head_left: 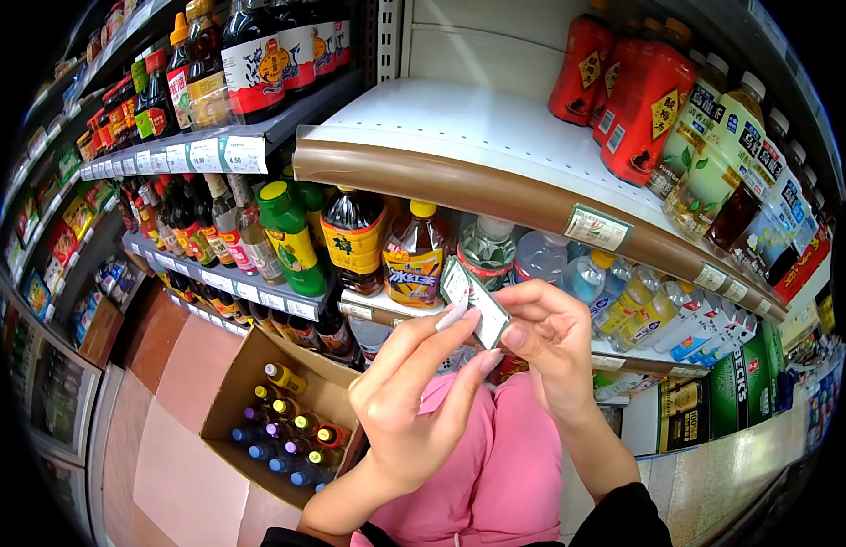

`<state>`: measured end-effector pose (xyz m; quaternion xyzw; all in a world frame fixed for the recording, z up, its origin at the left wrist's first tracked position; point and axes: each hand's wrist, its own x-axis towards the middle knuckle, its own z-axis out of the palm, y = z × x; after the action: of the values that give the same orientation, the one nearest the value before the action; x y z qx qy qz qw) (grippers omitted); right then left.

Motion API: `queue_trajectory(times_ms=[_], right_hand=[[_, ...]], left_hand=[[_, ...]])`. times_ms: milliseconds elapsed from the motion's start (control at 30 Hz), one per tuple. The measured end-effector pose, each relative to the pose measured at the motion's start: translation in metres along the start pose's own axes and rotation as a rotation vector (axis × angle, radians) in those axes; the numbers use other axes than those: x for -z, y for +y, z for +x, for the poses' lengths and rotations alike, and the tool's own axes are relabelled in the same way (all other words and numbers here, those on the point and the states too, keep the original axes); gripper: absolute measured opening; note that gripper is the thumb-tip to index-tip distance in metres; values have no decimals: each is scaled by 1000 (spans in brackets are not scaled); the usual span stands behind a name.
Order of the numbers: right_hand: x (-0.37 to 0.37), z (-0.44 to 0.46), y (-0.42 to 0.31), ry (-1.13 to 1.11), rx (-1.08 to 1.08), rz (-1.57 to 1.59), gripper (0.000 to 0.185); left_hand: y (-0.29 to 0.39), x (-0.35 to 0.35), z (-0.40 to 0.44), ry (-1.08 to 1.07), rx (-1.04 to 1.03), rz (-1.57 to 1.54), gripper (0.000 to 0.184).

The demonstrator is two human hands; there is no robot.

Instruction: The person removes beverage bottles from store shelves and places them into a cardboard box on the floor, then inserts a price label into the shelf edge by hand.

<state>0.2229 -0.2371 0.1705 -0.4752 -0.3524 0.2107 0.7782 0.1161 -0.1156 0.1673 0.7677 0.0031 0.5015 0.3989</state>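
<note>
Small paper price tags (489,321) with green borders are up in front of the shelves, between my two hands. My left hand (400,392) is closed, its thumb and fingertips pinching at the left side of the tags, where one white piece stands at an angle. From the right, the thumb and fingers of my right hand (552,346) grip the tags' right edge. How many tags there are I cannot tell. Just behind them are a bottle of iced tea (414,260) with a yellow cap and a clear bottle (486,246) on the lower shelf.
A white shelf (423,114) with a brown front edge runs above my hands, bearing red bottles (646,109) at its right. An open cardboard box (231,460) of capped bottles stands on the floor at left. Sauce bottles (254,59) line the left shelves. A green carton (747,387) sits at right.
</note>
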Motion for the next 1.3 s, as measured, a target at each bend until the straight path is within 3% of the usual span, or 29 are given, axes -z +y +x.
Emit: queue_trajectory(times_ms=[333, 533, 633, 733, 867, 1000, 1100, 1300], right_hand=[[-1, 0, 2, 41, -31, -50, 27], [-2, 2, 3, 74, -72, -50, 22], [-2, 2, 4, 77, -89, 10, 20], [0, 3, 7, 71, -96, 51, 18], [0, 3, 7, 70, -108, 89, 18], [1, 3, 7, 68, -103, 96, 17], [0, 2, 7, 64, -99, 87, 16], [-6, -1, 4, 57, -88, 9, 25]], left_hand=[[0, -3, -3, 46, 4, 89, 25], [-16, -6, -9, 129, -3, -12, 17], [-11, -13, -13, 269, 177, -195, 16], [-9, -19, -8, 321, 145, -349, 24], [-13, -9, -7, 154, -11, 9, 24], [-6, -7, -5, 147, 42, 65, 23], [-5, -6, -5, 155, 44, 63, 36], [-3, -7, -3, 142, -31, 118, 34]])
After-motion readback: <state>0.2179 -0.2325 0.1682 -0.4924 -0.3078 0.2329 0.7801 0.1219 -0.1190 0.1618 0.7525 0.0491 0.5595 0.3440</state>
